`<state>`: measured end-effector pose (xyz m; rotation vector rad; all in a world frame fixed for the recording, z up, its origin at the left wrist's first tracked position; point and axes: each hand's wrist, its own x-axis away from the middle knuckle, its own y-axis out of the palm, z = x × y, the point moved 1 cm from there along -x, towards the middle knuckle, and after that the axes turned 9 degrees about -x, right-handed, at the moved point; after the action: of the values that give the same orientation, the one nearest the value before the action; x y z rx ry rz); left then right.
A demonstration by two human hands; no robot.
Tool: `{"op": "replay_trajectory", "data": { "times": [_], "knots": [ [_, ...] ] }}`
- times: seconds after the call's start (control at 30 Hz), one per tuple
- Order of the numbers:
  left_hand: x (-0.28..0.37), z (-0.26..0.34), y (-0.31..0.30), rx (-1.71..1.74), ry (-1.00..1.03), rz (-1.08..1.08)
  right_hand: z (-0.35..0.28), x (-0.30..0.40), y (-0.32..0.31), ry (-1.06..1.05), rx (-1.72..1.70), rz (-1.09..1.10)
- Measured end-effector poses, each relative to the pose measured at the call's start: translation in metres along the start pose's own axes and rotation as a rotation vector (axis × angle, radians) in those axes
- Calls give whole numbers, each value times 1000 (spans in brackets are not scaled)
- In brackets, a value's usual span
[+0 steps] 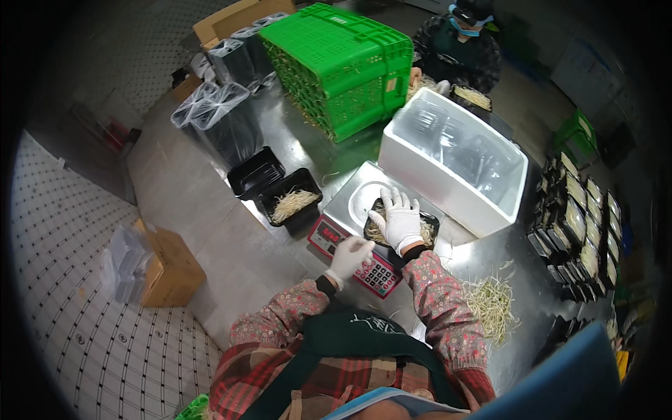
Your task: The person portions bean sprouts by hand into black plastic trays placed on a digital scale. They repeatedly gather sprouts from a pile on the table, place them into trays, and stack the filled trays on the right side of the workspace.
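Note:
My right hand (400,219), in a white glove, lies palm down with fingers spread over the bean sprouts (429,231) in a black plastic tray (437,223). That tray rests on the steel platform of a digital scale (350,202). My left hand (350,258), also gloved, hovers by the scale's red front panel, between the lit display (329,234) and the keypad (379,276). Its fingers are curled, and the inside of the grip is hidden. Left of the scale stands a second black tray (295,181) with sprouts (293,205), beside a bare black tray (257,173).
A white foam box (436,184) holding clear plastic lids stands behind the scale, near a green crate (362,68). Loose sprouts (492,307) lie right. Filled trays (575,226) are stacked far right. Bagged tray stacks (231,136) stand left. A co-worker (462,52) handles sprouts opposite.

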<state>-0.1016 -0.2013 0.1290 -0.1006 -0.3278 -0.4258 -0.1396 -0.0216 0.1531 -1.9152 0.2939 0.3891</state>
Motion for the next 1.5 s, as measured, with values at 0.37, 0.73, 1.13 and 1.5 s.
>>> {"op": "replay_trajectory", "data": {
  "times": [0.37, 0.73, 1.13, 1.5],
  "knots": [
    [-56, -58, -220, -1179, 424, 752, 15, -18, -5, 172, -387, -71],
    [-31, 74, -113, -975, 672, 441, 103, 113, -51, 887, -1166, -74],
    [-63, 30, 22, -1316, 963, 91, 192, 437, -165, 1100, -1100, 1331],
    [-21, 71, 158, -856, 978, -34, 340, 629, -372, 805, -682, 2133]
  ]
}}
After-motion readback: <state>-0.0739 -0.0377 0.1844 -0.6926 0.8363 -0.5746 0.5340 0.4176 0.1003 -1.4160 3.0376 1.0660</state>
